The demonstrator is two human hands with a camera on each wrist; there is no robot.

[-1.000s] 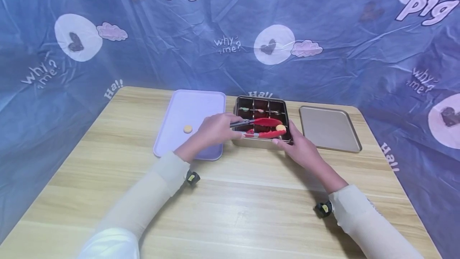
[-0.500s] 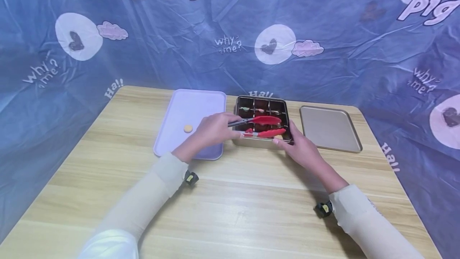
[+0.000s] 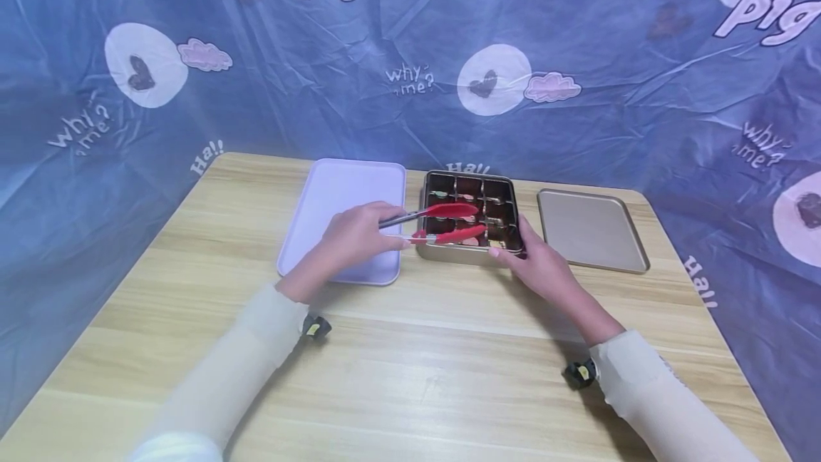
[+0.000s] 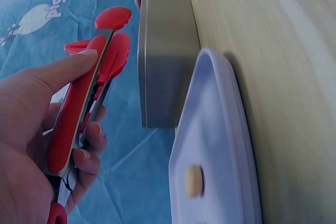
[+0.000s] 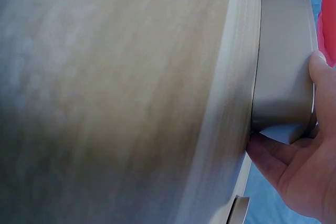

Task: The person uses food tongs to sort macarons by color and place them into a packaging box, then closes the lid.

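Observation:
My left hand holds a pair of red-tipped tongs. Their two tips are spread over a metal tin divided into several dark compartments, with nothing between them. Small coloured pieces show in some compartments, and a yellowish edge shows in the near right one. At the tin's near right corner, my right hand grips the wall, thumb on the rim. A round tan biscuit lies on the lilac tray; in the head view my left hand and arm hide it.
To the right of the tin lies a flat metal lid. The wooden table ends at a blue printed cloth hung behind and at the sides.
The tongs have let go of a round tan biscuit over the near right compartment. My left hand has drawn them leftward across the tin. My right hand stays at the corner.

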